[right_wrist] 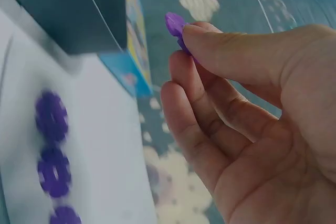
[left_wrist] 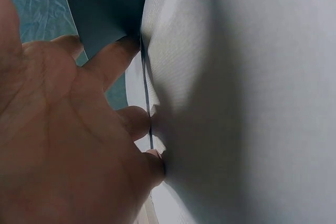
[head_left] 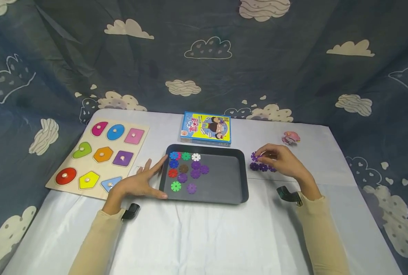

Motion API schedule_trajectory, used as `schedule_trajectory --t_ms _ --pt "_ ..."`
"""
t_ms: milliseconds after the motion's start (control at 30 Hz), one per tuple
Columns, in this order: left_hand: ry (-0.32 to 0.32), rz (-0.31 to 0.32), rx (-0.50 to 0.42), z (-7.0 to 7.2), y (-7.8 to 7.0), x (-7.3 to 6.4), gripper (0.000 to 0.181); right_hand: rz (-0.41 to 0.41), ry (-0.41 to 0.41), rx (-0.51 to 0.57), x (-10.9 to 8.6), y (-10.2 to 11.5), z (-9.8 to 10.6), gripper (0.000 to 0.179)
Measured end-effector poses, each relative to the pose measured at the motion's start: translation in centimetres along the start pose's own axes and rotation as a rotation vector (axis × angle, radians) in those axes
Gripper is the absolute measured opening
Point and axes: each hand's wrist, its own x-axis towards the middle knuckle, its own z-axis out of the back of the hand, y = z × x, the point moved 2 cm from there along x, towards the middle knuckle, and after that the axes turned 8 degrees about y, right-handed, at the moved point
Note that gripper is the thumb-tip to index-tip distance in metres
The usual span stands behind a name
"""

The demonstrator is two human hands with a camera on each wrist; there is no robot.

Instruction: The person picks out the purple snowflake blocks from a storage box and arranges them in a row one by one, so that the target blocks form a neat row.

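Note:
My right hand (head_left: 279, 158) pinches a purple notched disc (right_wrist: 175, 23) between thumb and finger, to the right of the tray. Under it on the cloth lies a row of purple notched discs (right_wrist: 53, 171). At the dark grey tray's (head_left: 221, 175) left side, my left hand (head_left: 135, 185) spreads its fingers along the rim, thumb by the near left corner. Inside the tray's left half lie several notched discs, among them a white disc (head_left: 196, 157), a red disc (head_left: 172, 173), a brown disc (head_left: 183, 168) and a light green disc (head_left: 175, 186).
A wooden shape puzzle board (head_left: 97, 156) with knobbed pieces lies left of the tray, close to my left hand. Behind the tray is a blue and yellow box (head_left: 206, 129). A small pink toy (head_left: 291, 138) stands beyond my right hand. Cloud-patterned cloth (head_left: 204, 76) hangs behind the table.

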Motion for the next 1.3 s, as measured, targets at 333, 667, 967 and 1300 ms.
schedule_trajectory --t_ms 333,667,967,1300 --pt "0.002 0.007 0.006 0.0 -0.2 0.1 0.128 -0.166 -0.133 -0.024 -3.6 -3.9 2.7 0.029" --pt "0.01 0.015 0.001 0.0 -0.1 0.1 0.126 -0.269 -0.128 -0.042 -5.4 -6.3 3.7 0.036" --pt "0.01 0.018 -0.003 0.0 -0.1 0.1 0.128 -0.403 -0.122 -0.039 -6.0 -8.0 3.9 0.041" --pt "0.008 0.008 -0.002 0.1 -0.2 0.1 0.128 -0.51 -0.113 -0.054 -6.5 -9.6 3.6 0.04"
